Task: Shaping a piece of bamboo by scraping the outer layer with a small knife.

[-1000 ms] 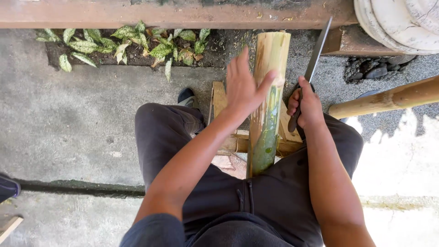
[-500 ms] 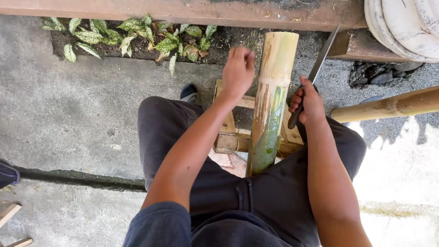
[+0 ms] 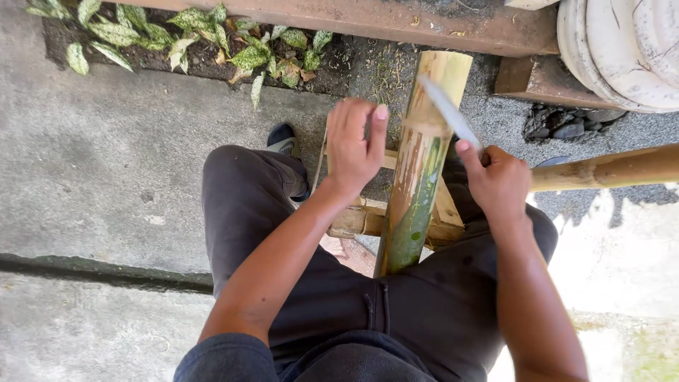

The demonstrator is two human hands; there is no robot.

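While the bamboo pole [image 3: 417, 177] is being propped upright between the seated person's knees against a low wooden frame [image 3: 368, 219], a knife [image 3: 449, 113] is being clenched in the right hand [image 3: 498, 184], its blurred blade laid against the pole's upper section. The left hand [image 3: 357, 145] is being held loosely curled beside the pole, gripping nothing. Pale patches are being exposed near the top, while green skin is being left lower down, so much stripping seems undone.

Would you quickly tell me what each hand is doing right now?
Left hand: open, beside the bamboo pole, holding nothing.
Right hand: closed on the knife.
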